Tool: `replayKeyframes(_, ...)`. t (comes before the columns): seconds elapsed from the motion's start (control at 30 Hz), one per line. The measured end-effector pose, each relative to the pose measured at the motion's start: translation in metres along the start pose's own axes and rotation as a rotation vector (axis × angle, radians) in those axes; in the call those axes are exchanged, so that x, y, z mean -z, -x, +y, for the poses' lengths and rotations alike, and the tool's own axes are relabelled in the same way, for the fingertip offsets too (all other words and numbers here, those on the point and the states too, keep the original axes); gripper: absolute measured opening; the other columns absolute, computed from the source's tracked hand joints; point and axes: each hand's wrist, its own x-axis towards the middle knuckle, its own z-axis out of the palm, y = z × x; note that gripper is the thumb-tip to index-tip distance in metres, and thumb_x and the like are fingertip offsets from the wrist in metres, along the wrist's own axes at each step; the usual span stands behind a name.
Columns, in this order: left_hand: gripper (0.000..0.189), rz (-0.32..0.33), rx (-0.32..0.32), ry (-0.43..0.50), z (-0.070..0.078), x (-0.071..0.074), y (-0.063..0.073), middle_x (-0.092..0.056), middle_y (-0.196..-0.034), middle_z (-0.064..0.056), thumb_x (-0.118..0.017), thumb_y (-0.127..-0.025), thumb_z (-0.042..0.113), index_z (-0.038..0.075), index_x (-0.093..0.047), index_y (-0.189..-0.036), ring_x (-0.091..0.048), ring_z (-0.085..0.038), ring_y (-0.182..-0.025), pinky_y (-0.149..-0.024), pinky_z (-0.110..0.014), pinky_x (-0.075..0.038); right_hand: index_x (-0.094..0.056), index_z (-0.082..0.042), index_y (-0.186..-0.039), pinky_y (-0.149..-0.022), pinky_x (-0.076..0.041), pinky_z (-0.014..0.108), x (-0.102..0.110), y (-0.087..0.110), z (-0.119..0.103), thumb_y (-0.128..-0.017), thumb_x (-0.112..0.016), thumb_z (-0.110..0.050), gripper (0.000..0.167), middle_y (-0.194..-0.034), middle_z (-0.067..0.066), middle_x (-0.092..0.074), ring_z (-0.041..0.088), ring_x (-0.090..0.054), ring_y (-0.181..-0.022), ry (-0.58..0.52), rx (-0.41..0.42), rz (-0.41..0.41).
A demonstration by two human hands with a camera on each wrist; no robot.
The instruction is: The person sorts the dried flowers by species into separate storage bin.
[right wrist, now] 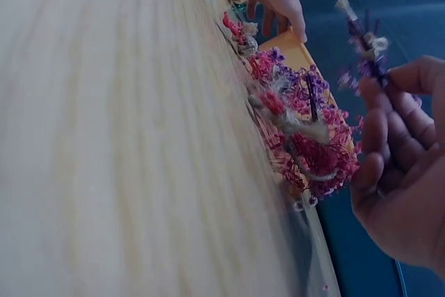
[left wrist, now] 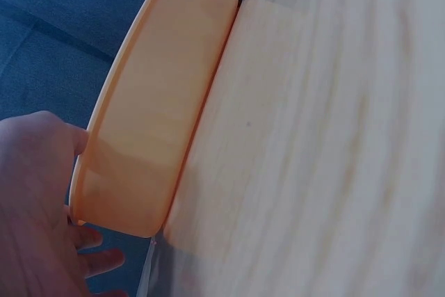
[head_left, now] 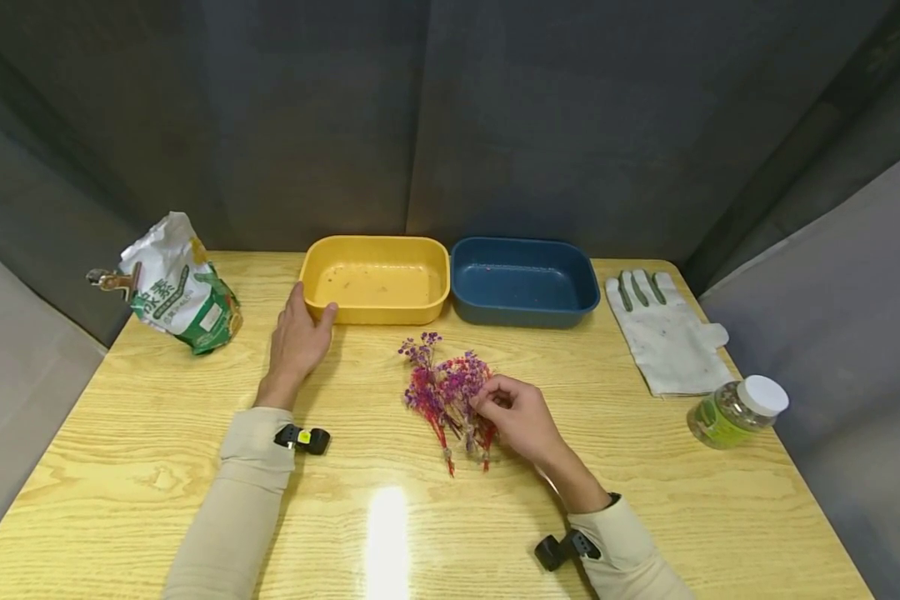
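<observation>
Altogether, two bins, one yellow bin (head_left: 378, 314) and one blue bin (head_left: 523, 317), stand side by side at the upper centre of the frame; one bag (head_left: 182, 296) with one clip (head_left: 127, 282) is at upper left; one glove (head_left: 667, 342) and one lidded jar (head_left: 737, 412) are at right; two black wrist devices show at the cuffs. Green characters mark the white-and-green bag, too small to read surely; the jar's green label is likewise illegible. At least two flower bunches (head_left: 444, 383) lie at the centre of the surface (head_left: 157, 500), small dense purple and pinkish-red heads above red stems, pale ties near the stem ends; the right hand (head_left: 517, 415) pinches one further purple sprig (right wrist: 363, 39), pale-tied, between thumb and forefinger; the left hand (head_left: 300, 337) touches the yellow bin's left end, thumb and fingers spread apart around its corner.
</observation>
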Motion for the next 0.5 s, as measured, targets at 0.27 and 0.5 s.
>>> replayKeyframes(0.27,0.083,0.0,0.004,-0.001,-0.0007,-0.0009,0.0001,-0.018,-0.161,-0.016,-0.032,-0.097,0.062,0.014,0.001,-0.157,-0.026,-0.039,-0.144,-0.114,-0.055,-0.025,-0.06,0.001,-0.094,-0.058,-0.05,0.027,0.0027,-0.0007,0.0007,-0.084,-0.066,0.0,0.012,-0.077,-0.001,-0.063,0.011,-0.056,-0.065,-0.174,-0.028,-0.053)
replayKeyframes(0.5,0.084,-0.003,0.003,0.008,0.0011,0.0003,0.0001,-0.017,-0.161,-0.016,-0.033,-0.097,0.062,0.014,0.001,-0.157,-0.024,-0.039,-0.144,-0.115,-0.054,-0.024,-0.055,0.001,-0.11,-0.061,-0.044,0.019,0.0032,-0.0052,0.0047,-0.081,-0.066,0.005,0.031,-0.085,0.005,-0.063,0.007,-0.052,-0.069,-0.261,-0.136,-0.072)
